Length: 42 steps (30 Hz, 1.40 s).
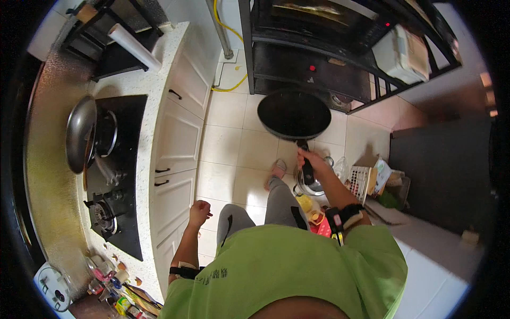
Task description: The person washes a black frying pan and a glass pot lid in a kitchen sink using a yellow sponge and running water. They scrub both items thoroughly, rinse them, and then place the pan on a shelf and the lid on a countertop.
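My right hand (312,161) grips the black handle of a dark frying pan (294,113), which is held out over the tiled floor. The inside of the pan looks black, and no food shows in it. Down by the white cabinet doors (177,141) hangs my left hand (200,213), its fingers curled with no object visible in them. On the counter to my left, a metal wok (81,133) stands tilted by the gas hob (119,223), with a wooden-handled utensil (87,155) against it.
A black metal rack (275,60) with an oven (318,20) stands ahead. Below my right forearm are a lidded pot (299,181) and a white basket (359,181). Bottles and jars (115,285) crowd the near counter. A yellow hose (235,85) runs along the floor.
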Tool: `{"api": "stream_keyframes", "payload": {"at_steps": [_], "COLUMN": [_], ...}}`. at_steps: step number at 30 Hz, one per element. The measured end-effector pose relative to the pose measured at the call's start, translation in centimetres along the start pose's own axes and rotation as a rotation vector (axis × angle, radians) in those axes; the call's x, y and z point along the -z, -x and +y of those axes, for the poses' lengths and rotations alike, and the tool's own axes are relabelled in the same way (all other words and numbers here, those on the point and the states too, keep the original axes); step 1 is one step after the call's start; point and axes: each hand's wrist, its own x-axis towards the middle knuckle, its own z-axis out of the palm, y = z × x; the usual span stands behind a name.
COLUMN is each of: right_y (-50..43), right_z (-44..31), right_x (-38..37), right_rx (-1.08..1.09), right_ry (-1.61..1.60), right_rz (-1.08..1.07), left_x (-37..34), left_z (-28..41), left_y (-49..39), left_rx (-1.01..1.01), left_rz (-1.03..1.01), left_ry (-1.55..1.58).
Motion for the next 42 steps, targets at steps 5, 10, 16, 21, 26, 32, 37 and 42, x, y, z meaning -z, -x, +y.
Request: {"api": "stream_keyframes", "payload": {"at_steps": [5, 10, 16, 21, 26, 32, 37, 42], "right_y": [-13.4, -23.8, -30.3, -33.2, -37.5, -40.9, -38.2, -37.6], "right_z": [-12.2, -18.2, -20.4, -20.9, -24.0, -30.3, -30.6, -19.4], "right_x": [2.5, 3.7, 6.3, 10.0, 18.1, 21.3, 18.8, 19.7], "right_rx": [0.109, 0.120, 0.073, 0.144, 0.177, 0.016, 0.070, 0.492], "right_ry": [0.223, 0.128, 0.252, 0.401, 0.967, 1.844, 1.826, 2.023], "right_rz": [0.083, 0.150, 0.183, 0.158, 0.439, 1.239, 1.451, 0.790], "left_x": [-2.9, -3.8, -5.3, -6.2, -6.9, -7.9, -7.5, -6.9], "left_z": [4.0, 5.9, 6.4, 5.4, 2.7, -1.4, -3.3, -2.0], "left_y": [-3.1, -8.6, -14.0, -16.7, -18.0, -16.6, -13.9, -9.3], "left_rx": [0.059, 0.146, 0.142, 0.224, 0.277, 0.369, 0.433, 0.352], "left_rz": [0.045, 0.054, 0.041, 0.053, 0.065, 0.079, 0.128, 0.198], "left_ry": [-0.027, -0.079, -0.005, 0.022, 0.007, 0.036, 0.077, 0.215]}}
